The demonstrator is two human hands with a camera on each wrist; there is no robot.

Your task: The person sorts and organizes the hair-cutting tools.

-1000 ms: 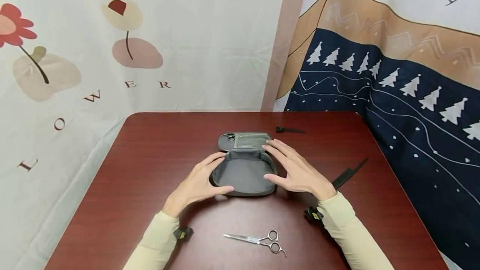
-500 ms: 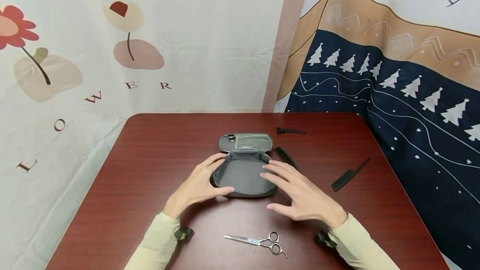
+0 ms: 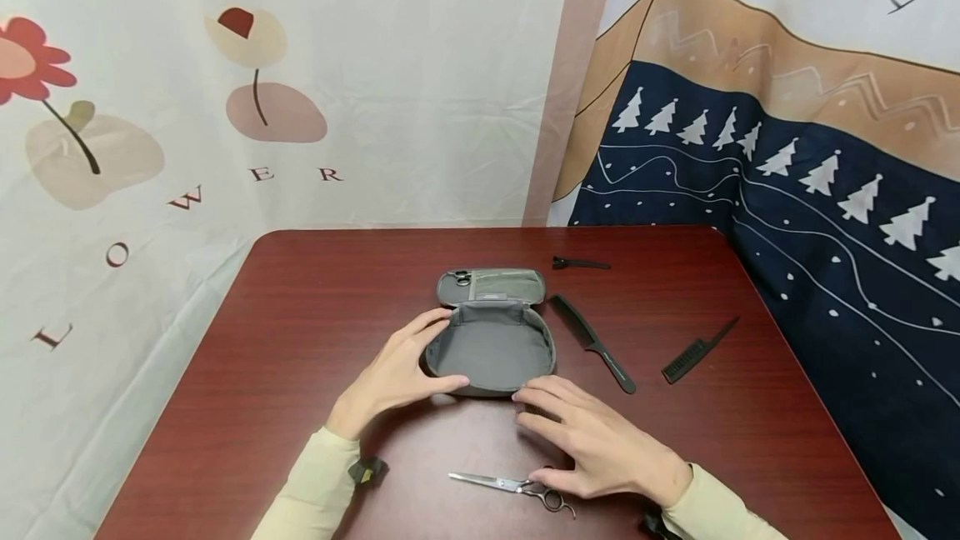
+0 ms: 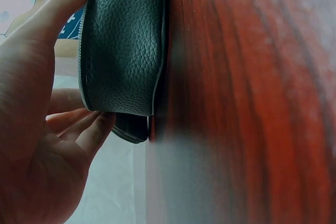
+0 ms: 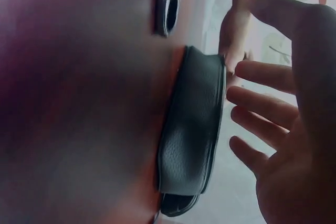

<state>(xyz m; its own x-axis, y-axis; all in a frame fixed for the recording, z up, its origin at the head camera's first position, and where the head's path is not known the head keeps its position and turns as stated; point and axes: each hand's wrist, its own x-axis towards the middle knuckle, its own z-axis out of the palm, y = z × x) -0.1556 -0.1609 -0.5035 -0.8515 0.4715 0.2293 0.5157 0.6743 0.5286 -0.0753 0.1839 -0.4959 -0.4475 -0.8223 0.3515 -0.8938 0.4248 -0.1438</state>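
Observation:
A grey zip case [image 3: 491,352] lies unzipped on the table, its lid [image 3: 506,286] folded back. Finger loops of scissors [image 3: 462,278] show at the lid's left end. My left hand [image 3: 393,372] grips the case's left side, with the thumb near the front rim and fingers along the wall; in the left wrist view the case's grained outer wall [image 4: 123,45] is close by. My right hand [image 3: 596,444] hovers with spread fingers just off the case's front right corner. Below its thumb lie silver scissors [image 3: 487,482], one loop partly covered by that hand.
To the right of the case lies a black handled comb [image 3: 579,327]. A shorter black comb [image 3: 684,362] is farther right. Behind them sits a black hair clip [image 3: 581,263]. The red-brown table [image 3: 315,273] ends at printed curtains [image 3: 420,107] at the back.
My right hand has moved from the case's right side toward me, over to the scissors, uncovering both combs. My left hand and the case have stayed in place.

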